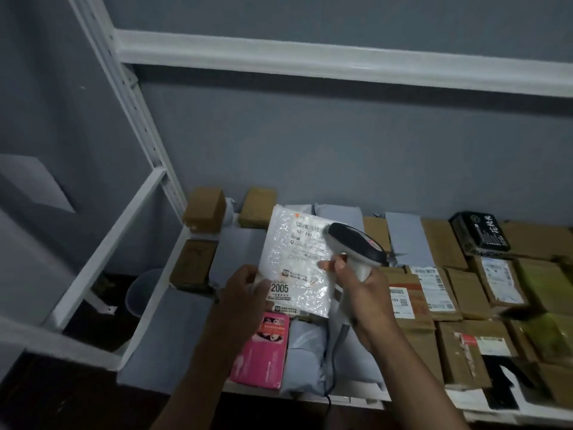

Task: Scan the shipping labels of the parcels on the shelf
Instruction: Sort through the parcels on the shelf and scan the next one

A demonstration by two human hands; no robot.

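While lifted clear of the shelf [356, 400], white bubble mailer [299, 262] pinched at its lower left corner by left hand [245, 293], fingers curled round the edge, label face turned up toward the camera. Probably held so to flatten the shipping label [310, 240] and bring its barcode within reach of the beam. Right hand [362, 293] wrapped round the grip of a white and grey barcode scanner [356, 246], forefinger stretched forward near the trigger, head of the scanner lying over the mailer's upper right part, just beside the barcode. Cord trailing down from the grip toward the shelf's front edge.

Below the mailer, a pink box [263, 352] and grey poly bags [307, 355] lying flat. Right of the mailer, brown cardboard parcels [446, 293] packed edge to edge, several with white labels facing up, likely arranged so for quick scanning. Behind the mailer, small brown boxes [204, 209] against the grey wall. Far right of it, a black box [480, 232] with white lettering.
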